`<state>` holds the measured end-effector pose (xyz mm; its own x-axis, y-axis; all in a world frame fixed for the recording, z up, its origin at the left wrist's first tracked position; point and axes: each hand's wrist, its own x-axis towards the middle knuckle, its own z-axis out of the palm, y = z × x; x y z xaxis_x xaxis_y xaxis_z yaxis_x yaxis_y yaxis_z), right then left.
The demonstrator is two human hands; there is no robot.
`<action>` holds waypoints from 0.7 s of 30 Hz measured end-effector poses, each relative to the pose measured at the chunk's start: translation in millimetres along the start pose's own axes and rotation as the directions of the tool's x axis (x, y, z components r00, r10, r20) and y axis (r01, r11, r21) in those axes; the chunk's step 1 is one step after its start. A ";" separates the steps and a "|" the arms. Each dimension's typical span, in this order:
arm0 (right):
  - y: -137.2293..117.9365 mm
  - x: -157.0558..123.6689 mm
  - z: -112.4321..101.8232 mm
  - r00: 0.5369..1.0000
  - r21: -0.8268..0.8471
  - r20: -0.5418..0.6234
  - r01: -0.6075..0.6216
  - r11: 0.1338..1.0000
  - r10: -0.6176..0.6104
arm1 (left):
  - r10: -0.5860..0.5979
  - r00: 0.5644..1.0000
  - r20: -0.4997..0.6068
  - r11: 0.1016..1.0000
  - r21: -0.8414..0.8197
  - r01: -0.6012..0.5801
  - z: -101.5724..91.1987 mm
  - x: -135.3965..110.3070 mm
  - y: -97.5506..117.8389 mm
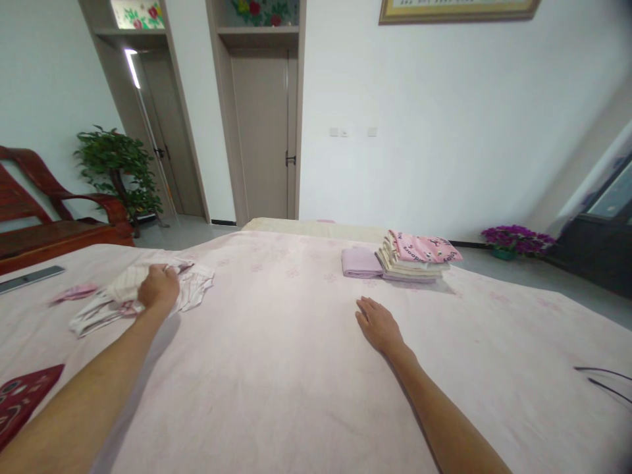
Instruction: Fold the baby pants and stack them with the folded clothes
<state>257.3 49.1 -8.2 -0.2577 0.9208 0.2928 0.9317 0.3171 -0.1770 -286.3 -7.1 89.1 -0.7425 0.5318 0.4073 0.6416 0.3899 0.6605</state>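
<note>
My left hand (pixel 158 289) is closed on a crumpled white striped garment (pixel 195 284) at the left of the sheet-covered surface. Its fingertips are partly hidden in the cloth, and a small pink cloth piece (pixel 79 293) lies just beyond it. My right hand (pixel 379 326) rests palm down on the pale pink flowered sheet (pixel 296 368), holding nothing, its fingers stretched forward. Beyond it sits a stack of folded cloths (pixel 412 268) topped by a pink printed cloth (pixel 425 248). A folded lilac cloth (pixel 362 263) lies against the stack's left side.
A grey phone-like device (pixel 30 279) lies at the far left, with a red patterned object (pixel 27 398) nearer. Dark thin cords or temples (pixel 605 378) show at right. Beyond stand a wooden bench (pixel 64 204), a leafy plant (pixel 116 164) and purple flowers (pixel 518 238).
</note>
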 end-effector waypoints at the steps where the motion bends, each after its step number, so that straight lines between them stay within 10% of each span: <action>1: 0.1 -0.1 0.0 1.000 0.002 0.000 -0.002 1.000 0.002 | 0.036 0.999 0.002 0.998 -0.055 -0.036 2.3 -8.8 13.8; 7: 1.5 -0.5 -0.5 1.000 0.014 -0.010 -0.003 1.000 0.003 | 0.374 0.913 0.161 0.871 -0.399 -0.287 2.2 -121.8 102.9; 11: 4.7 -1.4 -1.9 1.000 0.048 -0.012 -0.004 0.999 0.005 | 0.744 0.439 0.504 0.635 -0.736 -0.232 -11.5 -213.2 134.4; 13: 6.4 -2.0 -2.9 1.000 0.078 -0.020 -0.001 0.997 0.003 | 0.799 0.286 0.529 0.598 -0.752 -0.278 -11.8 -237.0 136.7; 15: 7.4 -2.7 -3.9 0.999 0.108 -0.035 0.010 0.994 -0.007 | 0.796 0.300 0.526 0.606 -0.698 -0.382 -4.3 -241.4 131.6; 21: 3.0 -6.5 -11.0 0.997 0.145 -0.046 0.068 0.987 -0.062 | 0.707 0.609 0.361 0.706 -0.296 -0.644 36.5 -198.3 91.8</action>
<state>264.5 41.5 -0.4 -0.3029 0.8879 0.3462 0.8649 0.4086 -0.2914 -73.2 -49.3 45.9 0.0707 0.8704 0.4872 0.8738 -0.2896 0.3905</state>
